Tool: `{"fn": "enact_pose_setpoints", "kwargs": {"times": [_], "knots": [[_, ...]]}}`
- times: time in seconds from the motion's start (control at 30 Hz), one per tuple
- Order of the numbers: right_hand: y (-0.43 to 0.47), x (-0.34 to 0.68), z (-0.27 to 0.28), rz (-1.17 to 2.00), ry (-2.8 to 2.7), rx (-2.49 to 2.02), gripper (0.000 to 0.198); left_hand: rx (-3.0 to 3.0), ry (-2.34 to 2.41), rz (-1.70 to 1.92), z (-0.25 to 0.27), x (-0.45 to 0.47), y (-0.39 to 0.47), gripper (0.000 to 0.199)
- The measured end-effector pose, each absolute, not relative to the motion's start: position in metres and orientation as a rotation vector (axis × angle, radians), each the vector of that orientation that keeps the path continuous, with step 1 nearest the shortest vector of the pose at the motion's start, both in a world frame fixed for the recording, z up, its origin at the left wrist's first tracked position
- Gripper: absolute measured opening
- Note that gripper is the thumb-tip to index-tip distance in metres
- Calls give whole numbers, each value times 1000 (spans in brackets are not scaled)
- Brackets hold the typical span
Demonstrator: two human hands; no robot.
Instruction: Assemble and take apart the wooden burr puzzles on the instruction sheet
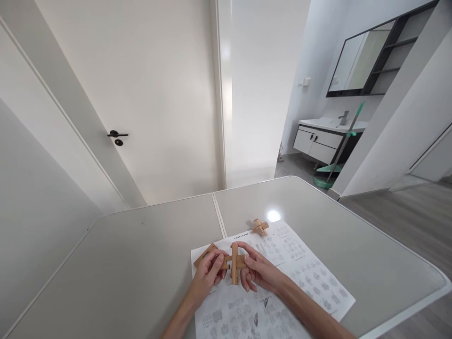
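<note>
My left hand (206,273) pinches a notched wooden puzzle piece (225,265) between thumb and fingers. An upright wooden bar (234,270) crosses a horizontal wooden piece (241,261), and my right hand (263,272) grips these two from the right. The left piece's notched end meets or nearly meets the upright bar; I cannot tell whether they interlock. Behind my left hand lies another wooden piece (203,256) with a slot, partly hidden by the fingers. Under both hands spreads a printed paper sheet (318,292) with small diagrams. A small wooden cross-shaped puzzle (260,227) sits at its far edge.
The grey table (141,268) has a pale rim and a seam (219,216) across it. A closed white door (169,94) stands beyond. At the right rear are a washbasin cabinet (318,143), a mirror (363,56) and a green dustpan (323,182).
</note>
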State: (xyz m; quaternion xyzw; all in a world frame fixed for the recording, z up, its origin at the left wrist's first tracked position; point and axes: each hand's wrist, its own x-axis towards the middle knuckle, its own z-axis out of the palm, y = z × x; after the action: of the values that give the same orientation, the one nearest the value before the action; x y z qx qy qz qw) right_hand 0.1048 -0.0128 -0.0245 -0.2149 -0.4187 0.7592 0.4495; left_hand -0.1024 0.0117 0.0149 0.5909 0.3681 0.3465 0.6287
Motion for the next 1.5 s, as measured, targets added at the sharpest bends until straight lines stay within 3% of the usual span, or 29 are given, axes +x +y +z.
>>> {"fn": "enact_pose_setpoints", "kwargs": {"times": [0.2,0.47,0.83,1.5], "knots": [[-15,103,-19,1819,-1014,-597,59,1343,875,819,19,-103,13,45],[-15,102,-17,1732,-1039,-661,72,1354,883,823,18,-103,14,46],[-17,101,-17,1726,-996,-635,52,1368,887,819,25,-102,12,45],[-12,99,-24,1705,-858,-623,54,1395,850,873,15,-104,15,42]]}}
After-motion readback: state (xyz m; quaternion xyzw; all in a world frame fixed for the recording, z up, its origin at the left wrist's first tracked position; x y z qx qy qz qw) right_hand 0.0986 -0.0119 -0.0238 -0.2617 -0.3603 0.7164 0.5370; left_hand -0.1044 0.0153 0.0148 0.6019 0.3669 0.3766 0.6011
